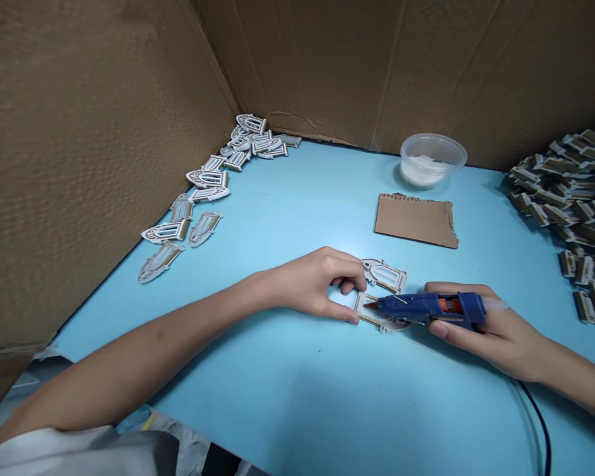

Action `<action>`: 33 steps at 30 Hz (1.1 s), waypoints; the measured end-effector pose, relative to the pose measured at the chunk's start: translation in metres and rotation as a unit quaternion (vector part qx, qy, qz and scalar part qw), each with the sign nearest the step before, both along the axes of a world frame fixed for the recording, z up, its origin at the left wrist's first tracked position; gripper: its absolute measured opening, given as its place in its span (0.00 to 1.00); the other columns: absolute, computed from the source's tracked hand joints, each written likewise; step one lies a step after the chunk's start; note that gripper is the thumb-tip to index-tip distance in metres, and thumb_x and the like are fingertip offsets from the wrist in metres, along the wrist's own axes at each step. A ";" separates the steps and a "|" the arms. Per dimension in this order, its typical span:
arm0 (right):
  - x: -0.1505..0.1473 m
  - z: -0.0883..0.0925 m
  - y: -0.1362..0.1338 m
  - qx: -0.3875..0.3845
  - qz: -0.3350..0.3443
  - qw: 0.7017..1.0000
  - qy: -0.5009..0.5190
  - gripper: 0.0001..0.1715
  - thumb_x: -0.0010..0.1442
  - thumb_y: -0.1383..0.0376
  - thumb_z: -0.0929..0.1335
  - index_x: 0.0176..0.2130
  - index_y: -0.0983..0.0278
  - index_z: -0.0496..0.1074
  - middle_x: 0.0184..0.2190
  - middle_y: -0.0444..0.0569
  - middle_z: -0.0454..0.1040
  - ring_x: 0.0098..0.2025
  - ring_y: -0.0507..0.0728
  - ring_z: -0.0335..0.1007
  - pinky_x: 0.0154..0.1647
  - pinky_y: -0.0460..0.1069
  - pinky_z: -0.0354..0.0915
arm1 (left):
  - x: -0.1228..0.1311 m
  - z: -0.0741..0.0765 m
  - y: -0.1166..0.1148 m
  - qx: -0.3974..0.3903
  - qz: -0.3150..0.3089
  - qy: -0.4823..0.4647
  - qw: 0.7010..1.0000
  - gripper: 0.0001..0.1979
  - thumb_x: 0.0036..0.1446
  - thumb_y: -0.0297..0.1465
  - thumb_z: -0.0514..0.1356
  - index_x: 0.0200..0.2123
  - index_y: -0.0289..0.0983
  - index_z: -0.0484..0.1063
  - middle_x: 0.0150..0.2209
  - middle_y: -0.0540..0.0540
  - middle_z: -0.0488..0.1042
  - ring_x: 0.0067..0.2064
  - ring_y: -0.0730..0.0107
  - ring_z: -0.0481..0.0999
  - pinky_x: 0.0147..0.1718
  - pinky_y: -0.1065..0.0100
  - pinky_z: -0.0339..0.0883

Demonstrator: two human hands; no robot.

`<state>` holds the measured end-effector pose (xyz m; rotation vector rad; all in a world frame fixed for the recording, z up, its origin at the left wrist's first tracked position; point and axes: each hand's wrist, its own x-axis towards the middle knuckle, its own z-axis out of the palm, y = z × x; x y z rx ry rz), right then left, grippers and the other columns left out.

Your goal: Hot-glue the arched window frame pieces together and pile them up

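My right hand (480, 327) is wrapped round a blue glue gun (419, 308), its nozzle pointing left over a small white arched window piece (367, 313) on the blue table. Thumb and fingertips of my left hand (330, 283) pinch the left end of that piece, holding it flat. Part of the piece lies hidden under the gun. Just above it, a second arched window piece (385, 275) lies flat, close to my left fingertips.
Window pieces lie scattered at the left (208, 178); a large heap (575, 192) stands at the right. A clear tub (432, 158) with white contents sits behind a cardboard rectangle (416, 220). Cardboard walls (317, 66) border the table. A black cord (540, 423) trails at lower right.
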<state>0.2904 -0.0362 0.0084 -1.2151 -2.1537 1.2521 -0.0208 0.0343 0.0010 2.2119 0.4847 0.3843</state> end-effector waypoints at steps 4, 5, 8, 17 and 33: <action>-0.002 0.002 -0.002 0.031 0.009 0.999 -0.013 0.17 0.71 0.55 0.68 0.33 0.61 0.67 0.29 0.45 0.67 0.30 0.53 0.62 0.30 0.48 0.61 | 0.001 0.000 0.000 -0.015 0.008 -0.005 1.000 0.17 0.56 0.39 0.73 0.39 0.33 0.76 0.32 0.49 0.72 0.34 0.75 0.70 0.36 0.71 0.63; -0.002 0.002 -0.001 0.040 0.018 0.999 -0.017 0.16 0.71 0.56 0.68 0.34 0.62 0.67 0.29 0.45 0.66 0.29 0.53 0.62 0.30 0.48 0.61 | 0.001 0.000 0.000 -0.017 0.010 -0.006 1.000 0.17 0.55 0.39 0.73 0.39 0.33 0.77 0.32 0.49 0.72 0.34 0.76 0.70 0.36 0.71 0.63; 0.000 0.001 0.001 0.064 0.036 0.997 -0.028 0.13 0.70 0.57 0.68 0.35 0.62 0.68 0.31 0.45 0.69 0.31 0.54 0.65 0.33 0.48 0.63 | 0.002 -0.001 0.000 -0.018 0.011 -0.007 1.000 0.17 0.55 0.39 0.74 0.39 0.32 0.77 0.32 0.49 0.72 0.34 0.76 0.70 0.36 0.71 0.63; -0.001 0.001 0.000 0.046 0.012 0.999 -0.018 0.14 0.69 0.56 0.70 0.34 0.61 0.69 0.30 0.45 0.70 0.30 0.54 0.65 0.31 0.48 0.63 | 0.001 -0.003 0.000 -0.023 0.013 -0.016 1.000 0.17 0.54 0.39 0.74 0.39 0.32 0.77 0.32 0.49 0.72 0.34 0.75 0.70 0.35 0.71 0.63; 0.014 -0.020 0.004 -0.107 -0.220 0.943 0.224 0.22 0.62 0.45 0.74 0.37 0.60 0.83 0.35 0.53 0.83 0.38 0.63 0.78 0.40 0.52 0.74 | -0.005 0.004 0.006 -0.035 -0.067 0.000 0.997 0.19 0.54 0.39 0.75 0.43 0.34 0.78 0.35 0.46 0.74 0.39 0.71 0.72 0.43 0.69 0.67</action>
